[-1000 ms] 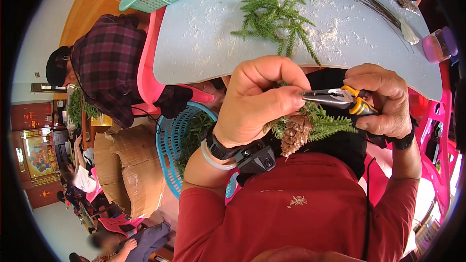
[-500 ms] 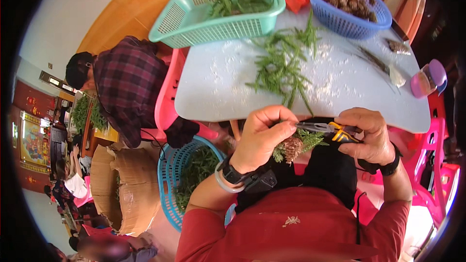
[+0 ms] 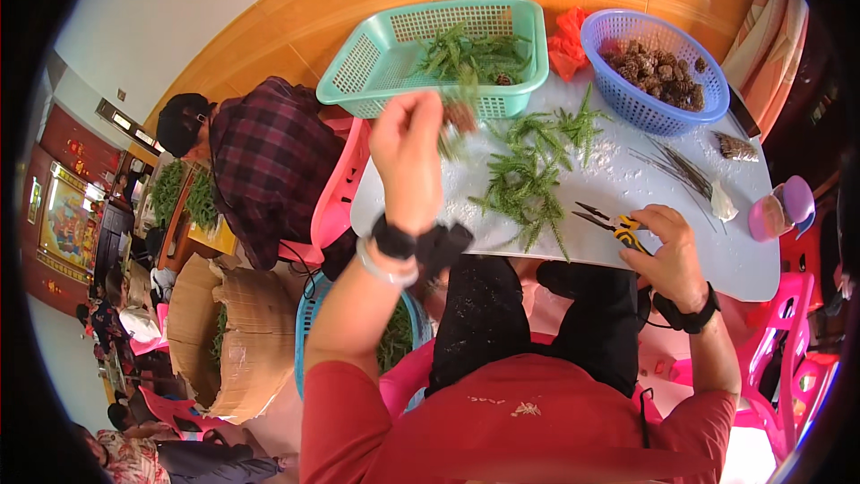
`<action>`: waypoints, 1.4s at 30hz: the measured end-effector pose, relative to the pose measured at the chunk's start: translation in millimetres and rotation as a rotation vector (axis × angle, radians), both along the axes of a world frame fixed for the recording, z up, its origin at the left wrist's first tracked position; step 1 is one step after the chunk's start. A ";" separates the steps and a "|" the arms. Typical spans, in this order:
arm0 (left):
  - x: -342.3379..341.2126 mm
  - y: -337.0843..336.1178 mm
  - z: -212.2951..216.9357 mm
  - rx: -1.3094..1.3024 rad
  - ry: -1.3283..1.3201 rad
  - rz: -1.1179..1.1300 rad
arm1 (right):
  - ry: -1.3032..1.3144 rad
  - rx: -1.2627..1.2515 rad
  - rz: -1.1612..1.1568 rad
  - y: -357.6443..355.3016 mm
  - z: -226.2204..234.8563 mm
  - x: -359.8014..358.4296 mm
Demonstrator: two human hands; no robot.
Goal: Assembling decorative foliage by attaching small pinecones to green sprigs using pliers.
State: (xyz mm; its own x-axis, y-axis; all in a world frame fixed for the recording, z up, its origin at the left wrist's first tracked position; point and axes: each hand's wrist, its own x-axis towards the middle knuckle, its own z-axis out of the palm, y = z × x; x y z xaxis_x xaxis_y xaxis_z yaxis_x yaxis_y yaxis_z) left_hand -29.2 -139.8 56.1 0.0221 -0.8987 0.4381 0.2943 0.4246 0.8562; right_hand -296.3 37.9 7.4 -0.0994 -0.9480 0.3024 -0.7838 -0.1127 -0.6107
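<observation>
My left hand [image 3: 408, 161] is raised over the table's far left part, its fingers closed on a green sprig with a brown pine cone [image 3: 460, 116], smeared by motion. This hangs at the near side of a mint-green plastic basket [image 3: 354, 100] that has more sprigs inside. By the table's front edge, my right hand [image 3: 670, 255] grips yellow-and-black pliers [image 3: 620, 229] whose jaws are spread and hold nothing. Loose green sprigs [image 3: 528, 184] lie on the light table [image 3: 403, 206] between both hands.
A blue-violet basket [image 3: 645, 115] of pine cones stands at the back right, beside a red plastic bag [image 3: 567, 45]. Thin wires [image 3: 676, 170] and a pink-purple container [image 3: 779, 215] lie right. A co-worker [image 3: 260, 170] sits left, near a cardboard box [image 3: 255, 341] and a blue basket [image 3: 309, 323].
My left hand has carried the pine-cone sprig from my lap up and away toward the mint-green basket. The pliers have come off the sprig, moved slightly, and their jaws have opened.
</observation>
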 end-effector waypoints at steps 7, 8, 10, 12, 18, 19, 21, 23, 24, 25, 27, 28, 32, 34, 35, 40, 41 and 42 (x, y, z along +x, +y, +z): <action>7.8 -142.8 -13.9 -0.361 -0.698 0.310 | 0.079 -0.071 0.003 -8.2 -5.1 -0.7; 2.9 -139.4 -13.4 -0.353 -0.698 0.297 | 0.083 -0.068 -0.011 -6.9 -6.5 -2.8; -3.4 -127.2 -16.6 -0.360 -1.031 0.356 | 0.084 -0.049 -0.031 -6.1 -8.7 -7.6; -10.3 -105.0 -16.7 -0.408 -0.982 0.387 | 0.172 -0.077 -0.048 -8.8 -10.2 -10.4; -43.4 -44.9 -8.2 -0.589 -0.947 -0.022 | 0.210 -0.092 -0.044 -18.2 -14.6 -13.4; -52.7 -42.5 -9.3 -0.769 -0.979 0.020 | 0.219 -0.080 -0.044 -18.2 -16.8 -14.2; -68.7 -40.6 -16.0 -0.806 -1.002 0.004 | 0.225 -0.060 -0.049 -19.9 -16.8 -13.3; -81.8 -35.9 -25.4 -0.777 -1.073 -0.031 | 0.231 -0.048 -0.059 -21.5 -18.2 -12.7; -85.5 -35.5 -30.4 -0.777 -1.076 -0.039 | 0.244 -0.062 -0.049 -22.8 -19.6 -12.7; -89.1 -36.1 -34.7 -0.747 -1.100 -0.067 | 0.257 -0.077 -0.041 -23.4 -20.7 -12.7; -92.7 -35.9 -40.2 -0.689 -1.192 -0.129 | 0.180 -0.099 -0.049 -20.1 -19.4 -14.8; -94.2 -37.7 -44.0 -0.690 -1.195 -0.138 | 0.106 -0.129 -0.051 -17.5 -17.1 -16.2; -84.5 -47.0 -51.5 -0.538 -1.256 -0.267 | -0.299 -0.368 -0.046 7.8 38.7 -49.2; -95.4 -51.0 -61.6 -0.519 -1.275 -0.384 | -0.210 -0.486 -0.099 36.5 86.4 -76.5; -96.6 -50.2 -64.1 -0.560 -1.248 -0.358 | -0.193 -0.573 -0.088 43.8 105.9 -83.2; -83.0 -56.3 -66.7 -0.568 -1.258 -0.314 | 0.088 -0.752 0.520 4.0 108.6 -32.4; -83.6 -56.6 -67.1 -0.572 -1.264 -0.305 | 0.157 -0.743 0.619 4.4 108.3 -29.3; -83.8 -58.2 -67.3 -0.573 -1.256 -0.316 | 0.053 -0.624 0.501 7.4 108.4 -29.2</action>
State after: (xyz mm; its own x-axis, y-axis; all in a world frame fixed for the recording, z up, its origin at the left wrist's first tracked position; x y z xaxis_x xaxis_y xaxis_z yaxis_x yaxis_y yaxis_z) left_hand -113.0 -198.0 -11.2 -0.8149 -0.4860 0.3157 -0.3766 0.8581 0.3490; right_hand -325.6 45.3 115.8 0.3222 -0.5304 0.7841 -0.5757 -0.7673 -0.2825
